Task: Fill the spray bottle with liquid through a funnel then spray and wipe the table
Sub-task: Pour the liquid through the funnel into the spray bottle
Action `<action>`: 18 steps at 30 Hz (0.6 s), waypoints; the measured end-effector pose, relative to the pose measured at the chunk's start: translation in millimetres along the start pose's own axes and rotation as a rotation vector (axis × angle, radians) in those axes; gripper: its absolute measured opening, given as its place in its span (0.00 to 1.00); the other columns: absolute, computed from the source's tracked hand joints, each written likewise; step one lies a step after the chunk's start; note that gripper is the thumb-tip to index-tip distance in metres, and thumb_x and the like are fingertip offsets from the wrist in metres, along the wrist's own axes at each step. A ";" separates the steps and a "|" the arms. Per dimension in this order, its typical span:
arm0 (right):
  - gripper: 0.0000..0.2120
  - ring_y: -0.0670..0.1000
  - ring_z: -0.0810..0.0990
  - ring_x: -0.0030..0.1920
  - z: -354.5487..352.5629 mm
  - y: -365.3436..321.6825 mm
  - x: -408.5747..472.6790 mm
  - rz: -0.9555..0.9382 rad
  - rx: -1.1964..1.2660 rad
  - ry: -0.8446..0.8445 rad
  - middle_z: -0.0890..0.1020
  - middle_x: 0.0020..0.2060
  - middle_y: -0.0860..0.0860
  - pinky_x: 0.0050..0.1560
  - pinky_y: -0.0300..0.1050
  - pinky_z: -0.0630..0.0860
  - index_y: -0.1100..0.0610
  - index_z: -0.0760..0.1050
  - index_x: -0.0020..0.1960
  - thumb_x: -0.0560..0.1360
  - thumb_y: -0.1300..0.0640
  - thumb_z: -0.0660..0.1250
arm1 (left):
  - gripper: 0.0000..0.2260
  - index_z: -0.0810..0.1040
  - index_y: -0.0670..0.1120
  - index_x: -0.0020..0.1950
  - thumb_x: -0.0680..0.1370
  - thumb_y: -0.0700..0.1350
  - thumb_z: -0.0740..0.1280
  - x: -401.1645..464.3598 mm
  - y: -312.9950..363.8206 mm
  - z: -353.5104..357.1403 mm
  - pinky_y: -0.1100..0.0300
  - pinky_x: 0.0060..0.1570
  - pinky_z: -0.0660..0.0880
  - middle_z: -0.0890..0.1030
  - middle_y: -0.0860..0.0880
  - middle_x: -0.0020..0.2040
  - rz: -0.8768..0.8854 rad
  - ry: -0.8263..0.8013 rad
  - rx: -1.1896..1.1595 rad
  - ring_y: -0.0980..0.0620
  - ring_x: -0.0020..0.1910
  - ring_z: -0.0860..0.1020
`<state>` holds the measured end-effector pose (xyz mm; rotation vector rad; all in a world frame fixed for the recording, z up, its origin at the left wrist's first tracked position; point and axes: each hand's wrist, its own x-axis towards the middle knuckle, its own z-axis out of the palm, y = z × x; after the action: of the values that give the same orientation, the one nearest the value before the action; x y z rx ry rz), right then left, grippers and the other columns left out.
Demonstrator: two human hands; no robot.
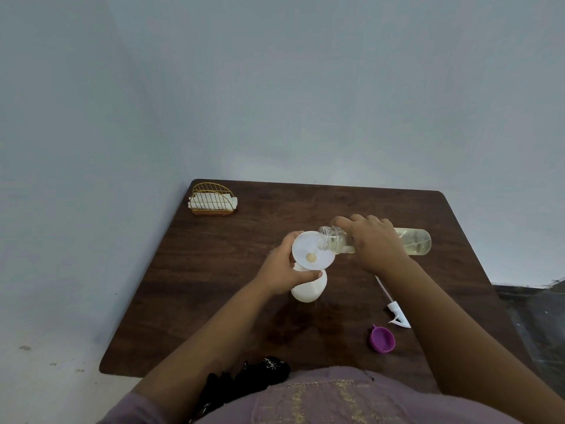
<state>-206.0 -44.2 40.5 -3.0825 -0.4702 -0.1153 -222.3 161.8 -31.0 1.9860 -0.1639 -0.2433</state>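
A white funnel (311, 250) sits in the mouth of a white spray bottle (308, 288) standing mid-table. My left hand (282, 272) grips the bottle's neck just under the funnel. My right hand (371, 241) holds a clear bottle (417, 241) of pale yellow liquid, tipped nearly flat, its open mouth over the funnel's right rim. A little yellowish liquid shows at the funnel's centre. The white spray head (396, 310) with its long tube lies on the table to the right, partly behind my right forearm.
A purple cap (382, 339) lies open side up near the front right of the dark wooden table (214, 286). A gold wire napkin holder (213, 199) with white napkins stands at the back left corner. A black cloth (253, 376) lies at the front edge.
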 end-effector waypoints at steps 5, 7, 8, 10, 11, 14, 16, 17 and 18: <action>0.25 0.53 0.76 0.52 -2.7 0.7 0.8 0.006 -0.005 -0.014 0.77 0.52 0.47 0.54 0.49 0.70 0.42 0.65 0.67 0.72 0.51 0.69 | 0.36 0.66 0.58 0.70 0.68 0.47 0.80 0.0 -0.2 -0.6 0.54 0.59 0.78 0.75 0.56 0.64 -0.003 -0.003 -0.003 0.53 0.63 0.74; 0.25 0.53 0.76 0.52 -2.6 0.3 0.9 0.006 -0.009 -0.014 0.77 0.51 0.47 0.53 0.49 0.70 0.42 0.65 0.66 0.72 0.51 0.70 | 0.36 0.66 0.58 0.70 0.67 0.47 0.80 -0.2 0.1 -0.7 0.55 0.58 0.78 0.75 0.56 0.64 -0.002 -0.002 -0.003 0.53 0.63 0.74; 0.25 0.53 0.76 0.51 -2.3 0.0 0.8 0.006 -0.012 -0.010 0.77 0.50 0.46 0.53 0.49 0.69 0.42 0.65 0.66 0.71 0.51 0.70 | 0.36 0.66 0.57 0.70 0.67 0.46 0.80 -0.5 0.4 -0.8 0.57 0.57 0.77 0.75 0.56 0.64 -0.001 0.001 -0.006 0.54 0.62 0.75; 0.25 0.53 0.76 0.50 -2.2 -0.8 0.9 0.007 -0.011 -0.007 0.76 0.49 0.46 0.52 0.49 0.69 0.42 0.66 0.65 0.71 0.50 0.70 | 0.36 0.67 0.57 0.70 0.67 0.45 0.80 -1.3 1.2 -0.9 0.63 0.54 0.76 0.76 0.57 0.63 0.003 0.004 -0.015 0.55 0.61 0.75; 0.25 0.53 0.76 0.51 -2.9 -1.2 1.2 0.007 -0.010 -0.010 0.76 0.49 0.46 0.51 0.48 0.69 0.43 0.66 0.65 0.71 0.49 0.70 | 0.36 0.67 0.57 0.70 0.67 0.45 0.80 -1.6 1.6 -1.0 0.64 0.53 0.75 0.76 0.57 0.63 0.004 0.002 -0.015 0.55 0.61 0.75; 0.25 0.54 0.76 0.51 -5.3 -2.0 1.1 0.005 -0.013 -0.021 0.76 0.50 0.46 0.52 0.48 0.69 0.43 0.66 0.66 0.72 0.50 0.70 | 0.36 0.66 0.57 0.70 0.67 0.45 0.80 -2.2 1.4 -0.7 0.59 0.56 0.76 0.75 0.57 0.64 0.005 0.002 -0.013 0.54 0.62 0.75; 0.25 0.54 0.76 0.52 -6.9 -2.6 0.4 0.005 -0.014 -0.021 0.76 0.50 0.47 0.52 0.48 0.69 0.44 0.66 0.66 0.72 0.51 0.69 | 0.35 0.66 0.59 0.69 0.67 0.46 0.80 -2.2 1.2 -0.6 0.58 0.56 0.77 0.76 0.58 0.63 0.007 0.001 -0.013 0.54 0.62 0.75; 0.25 0.54 0.76 0.52 -7.5 -2.8 0.1 0.005 -0.018 -0.020 0.76 0.50 0.47 0.52 0.48 0.69 0.44 0.65 0.66 0.72 0.51 0.69 | 0.35 0.66 0.60 0.68 0.67 0.46 0.80 -2.2 1.2 -0.5 0.59 0.56 0.76 0.76 0.58 0.63 0.006 0.001 -0.012 0.54 0.62 0.75; 0.25 0.54 0.76 0.52 -8.1 -2.9 -0.1 0.005 -0.021 -0.020 0.76 0.50 0.47 0.52 0.48 0.69 0.43 0.65 0.66 0.72 0.51 0.70 | 0.35 0.67 0.60 0.68 0.67 0.46 0.80 -1.9 1.3 -0.6 0.59 0.55 0.76 0.76 0.58 0.63 0.004 0.001 -0.012 0.55 0.61 0.76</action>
<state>-207.5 -41.7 48.6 -3.1077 -0.4646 -0.0895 -224.0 162.2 -29.4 1.9736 -0.1655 -0.2405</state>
